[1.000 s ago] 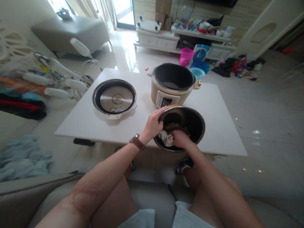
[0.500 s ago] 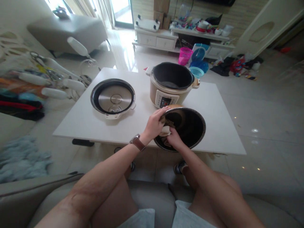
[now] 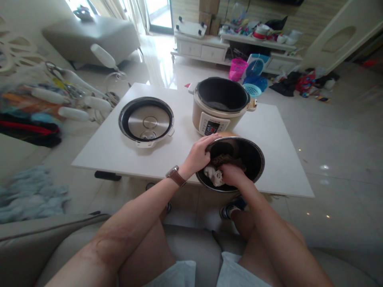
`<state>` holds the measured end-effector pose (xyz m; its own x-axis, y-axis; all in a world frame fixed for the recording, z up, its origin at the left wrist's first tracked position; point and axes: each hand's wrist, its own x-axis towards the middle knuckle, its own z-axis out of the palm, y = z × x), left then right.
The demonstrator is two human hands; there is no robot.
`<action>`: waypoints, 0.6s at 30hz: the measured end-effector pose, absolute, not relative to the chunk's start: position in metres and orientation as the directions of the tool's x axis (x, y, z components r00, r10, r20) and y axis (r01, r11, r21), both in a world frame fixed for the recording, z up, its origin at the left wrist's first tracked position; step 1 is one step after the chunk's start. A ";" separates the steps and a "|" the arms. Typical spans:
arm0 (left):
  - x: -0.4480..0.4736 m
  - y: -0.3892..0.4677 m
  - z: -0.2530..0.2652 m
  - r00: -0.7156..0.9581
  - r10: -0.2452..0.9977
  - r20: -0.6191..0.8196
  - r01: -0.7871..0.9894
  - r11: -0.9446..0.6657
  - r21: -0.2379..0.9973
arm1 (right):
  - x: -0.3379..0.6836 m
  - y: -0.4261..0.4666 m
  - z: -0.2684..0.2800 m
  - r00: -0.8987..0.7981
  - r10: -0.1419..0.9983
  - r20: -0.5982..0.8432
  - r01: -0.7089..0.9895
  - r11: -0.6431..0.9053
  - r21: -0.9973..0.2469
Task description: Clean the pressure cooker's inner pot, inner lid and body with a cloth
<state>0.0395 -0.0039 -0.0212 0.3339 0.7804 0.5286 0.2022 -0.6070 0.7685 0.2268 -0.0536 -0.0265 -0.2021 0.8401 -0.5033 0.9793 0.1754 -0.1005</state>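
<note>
A dark inner pot (image 3: 254,159) is tilted toward me at the near edge of the white table. My left hand (image 3: 198,156) is closed on its left rim, with the fingers along the outside. Inside the pot, my right hand (image 3: 235,174) presses a crumpled light and brown cloth (image 3: 216,177) against the wall; its fingertips are partly hidden. Behind the pot stands a beige electric pressure cooker (image 3: 220,105), uncovered, with a control panel in front. Left of it, the cooker's round lid (image 3: 146,121) lies with its metal inside facing up.
The white table (image 3: 119,155) has its near edge above my knees. A floor lamp with white shades (image 3: 103,57) rises at the left. Beyond the table are a pink basket (image 3: 237,69), a blue basket (image 3: 251,90) and a white TV cabinet (image 3: 200,50).
My right hand has moved from the pot's left rim deeper inside and to the right, taking the cloth along. My left hand stays on the rim. The view has shifted slightly.
</note>
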 end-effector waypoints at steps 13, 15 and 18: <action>0.055 -0.013 -0.038 0.199 0.844 0.499 0.188 -0.532 0.825 | 0.236 -0.051 -0.033 -0.216 0.870 -0.443 0.964 0.119 -0.236; 0.056 -0.012 -0.038 0.202 0.848 0.490 0.179 -0.524 0.833 | 0.234 -0.052 -0.036 -0.216 0.884 -0.415 0.952 0.096 -0.292; 0.056 -0.011 -0.039 0.201 0.850 0.487 0.183 -0.521 0.834 | 0.225 -0.054 -0.045 -0.241 0.922 -0.303 0.865 0.063 -0.497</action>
